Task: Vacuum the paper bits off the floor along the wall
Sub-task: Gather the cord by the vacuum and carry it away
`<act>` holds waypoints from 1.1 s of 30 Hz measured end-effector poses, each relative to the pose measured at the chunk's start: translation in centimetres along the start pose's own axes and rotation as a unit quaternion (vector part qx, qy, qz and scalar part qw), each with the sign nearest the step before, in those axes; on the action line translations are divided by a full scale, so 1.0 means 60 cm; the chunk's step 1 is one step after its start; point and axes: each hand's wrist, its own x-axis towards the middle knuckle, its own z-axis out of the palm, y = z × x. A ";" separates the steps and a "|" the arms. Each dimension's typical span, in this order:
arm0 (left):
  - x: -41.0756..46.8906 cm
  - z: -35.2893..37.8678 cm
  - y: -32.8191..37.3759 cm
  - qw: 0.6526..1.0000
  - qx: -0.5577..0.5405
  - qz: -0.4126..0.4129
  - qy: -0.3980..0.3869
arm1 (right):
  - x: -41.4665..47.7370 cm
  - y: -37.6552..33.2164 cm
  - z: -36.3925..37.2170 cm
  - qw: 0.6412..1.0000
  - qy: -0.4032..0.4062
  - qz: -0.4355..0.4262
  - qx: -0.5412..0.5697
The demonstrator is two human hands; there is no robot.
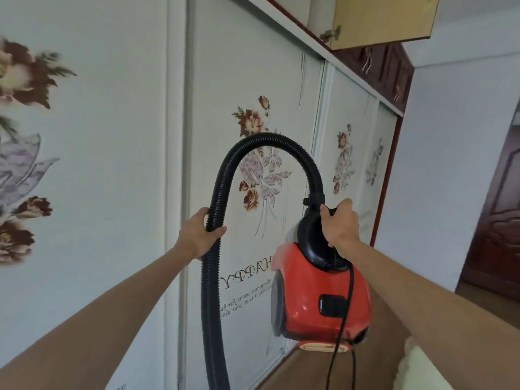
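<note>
A red canister vacuum cleaner hangs in the air in front of me. My right hand grips its black top handle. A black ribbed hose arches up from the vacuum's top and drops down on the left. My left hand is closed around the hose where it descends. The hose's lower end runs out of the bottom of the view, so its nozzle is hidden. A black power cord dangles down the vacuum's front. Only a strip of brown floor shows below the vacuum, and I see no paper bits on it.
White sliding wardrobe doors with flower prints fill the left and centre, close to my arms. A yellow cupboard door stands ajar overhead. A dark wooden door is at the right. Something pale and fluffy sits at the lower right.
</note>
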 end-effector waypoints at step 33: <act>0.621 0.680 0.076 0.952 -0.051 0.148 -0.262 | 0.562 0.360 0.081 0.959 0.204 0.158 -0.114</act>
